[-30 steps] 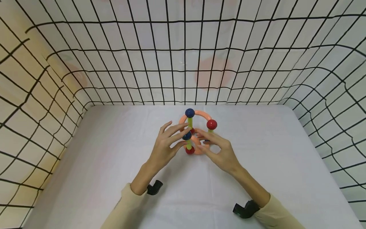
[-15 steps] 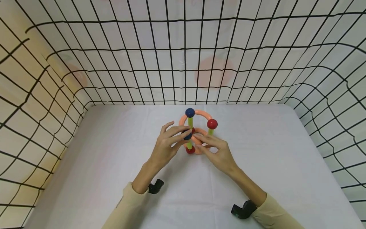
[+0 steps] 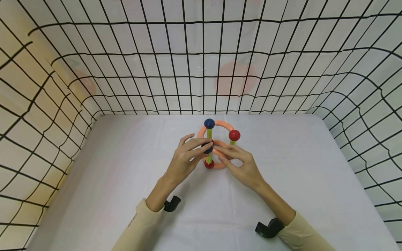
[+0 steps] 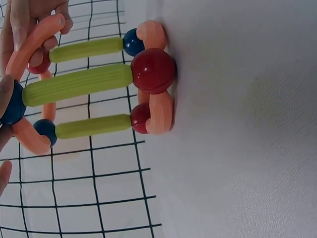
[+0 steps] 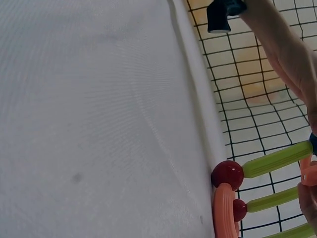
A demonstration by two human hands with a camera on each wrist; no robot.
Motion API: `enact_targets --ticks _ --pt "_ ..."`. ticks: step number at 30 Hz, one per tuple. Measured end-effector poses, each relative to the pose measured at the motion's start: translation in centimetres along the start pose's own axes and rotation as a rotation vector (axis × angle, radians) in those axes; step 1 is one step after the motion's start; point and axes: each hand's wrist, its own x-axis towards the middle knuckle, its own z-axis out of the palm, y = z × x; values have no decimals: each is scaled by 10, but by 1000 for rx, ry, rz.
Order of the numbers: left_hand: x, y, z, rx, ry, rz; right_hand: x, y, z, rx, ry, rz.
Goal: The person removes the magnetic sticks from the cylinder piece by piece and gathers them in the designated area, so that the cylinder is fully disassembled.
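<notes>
A ball-and-stick toy frame stands on the table, with lime green sticks (image 4: 79, 84) upright between rings of curved orange sticks. My left hand (image 3: 185, 158) pinches the near blue ball (image 4: 15, 105) at the frame's top. Opposite it, my right hand (image 3: 245, 167) grips a curved orange stick (image 4: 30, 48) between thumb and fingers. One end of that stick meets the blue ball; its other tip shows free in the left wrist view. A red ball (image 3: 234, 135) and a second blue ball (image 3: 209, 123) top the far posts. Red balls (image 5: 228, 174) sit at the base too.
A white cloth covers the table (image 3: 125, 195). Black wire mesh (image 3: 201, 66) rises behind it and along both sides. Black wrist mounts (image 3: 172, 204) stick out from both wrists, close over the cloth.
The frame's top has shifted slightly right together with my left hand. My right hand's fingers have drawn closer together around the curved orange stick.
</notes>
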Motion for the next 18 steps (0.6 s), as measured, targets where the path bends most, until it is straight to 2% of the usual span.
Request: enact_targets --ticks 9,18 --pt "1 1 0 0 -1 7 -1 0 -13 -20 -7 8" --pt "0 1 0 -6 -23 -16 -5 2 -44 5 130 32"
